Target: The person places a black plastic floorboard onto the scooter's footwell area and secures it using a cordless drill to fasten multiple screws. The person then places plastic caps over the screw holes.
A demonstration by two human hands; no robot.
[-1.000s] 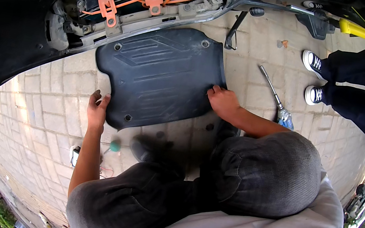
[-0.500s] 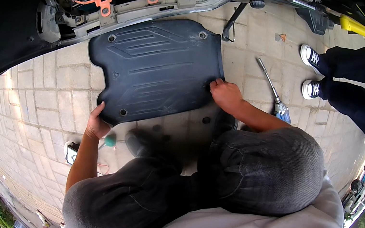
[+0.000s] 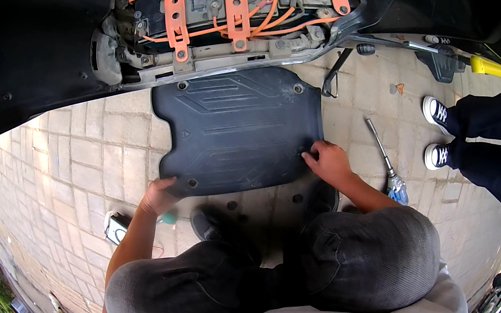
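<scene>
Both hands grip the dark plastic floor panel [image 3: 238,131], left hand [image 3: 158,195] closed on its near corner, right hand [image 3: 328,162] closed on its right edge.

The panel's far edge lies just under the scooter frame [image 3: 235,13]; its long axis runs left to right, slightly tilted. Bare paving [image 3: 76,159] lies open to the left; a wrench [image 3: 384,157] lies near on the right.

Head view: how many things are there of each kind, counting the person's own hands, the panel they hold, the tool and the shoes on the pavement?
Hands (left hand, right hand): 2
Black panel: 1
Wrench: 1
Sneakers: 2
Total: 6
</scene>
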